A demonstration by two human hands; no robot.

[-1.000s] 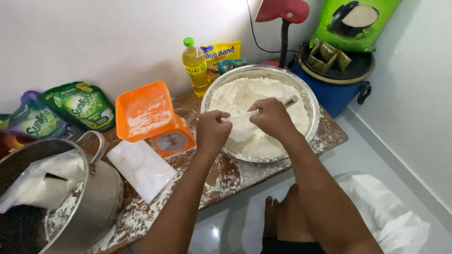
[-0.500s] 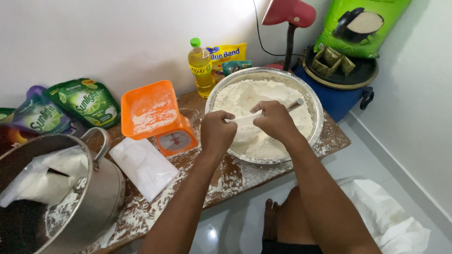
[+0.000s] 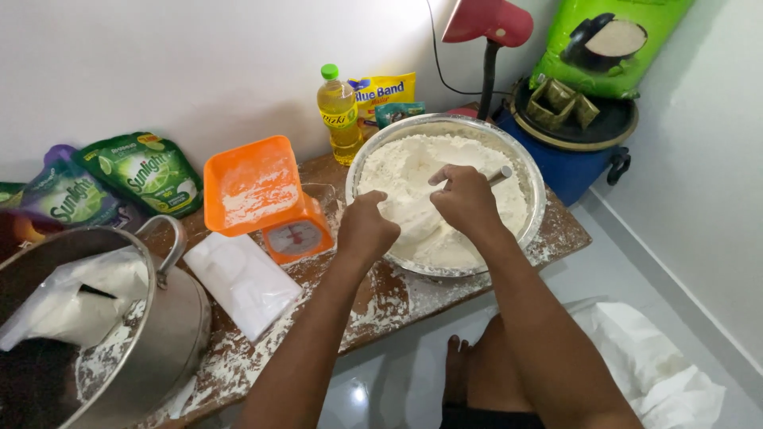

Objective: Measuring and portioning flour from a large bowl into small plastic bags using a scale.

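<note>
A wide steel bowl [image 3: 534,187] full of white flour [image 3: 413,163] stands on a flour-dusted wooden table [image 3: 381,294]. My right hand [image 3: 465,202] is over the flour, closed around a pale handled utensil [image 3: 501,175] whose end pokes out towards the bowl's right side. My left hand [image 3: 367,226] is a fist at the bowl's near left rim, seeming to pinch the other end of a thin white thing; I cannot tell what it grips.
An orange kitchen scale [image 3: 266,199] with its tray sits left of the bowl, a white packet [image 3: 242,278] in front. A big steel pot [image 3: 119,334] holds a plastic bag. An oil bottle [image 3: 338,111], green pouches [image 3: 147,171], red lamp [image 3: 489,24] and blue container [image 3: 568,151] line the wall.
Both hands stay at the bowl and have shifted only slightly over the flour. The view has tilted a little, so the table sits lower and further right in the frame.
</note>
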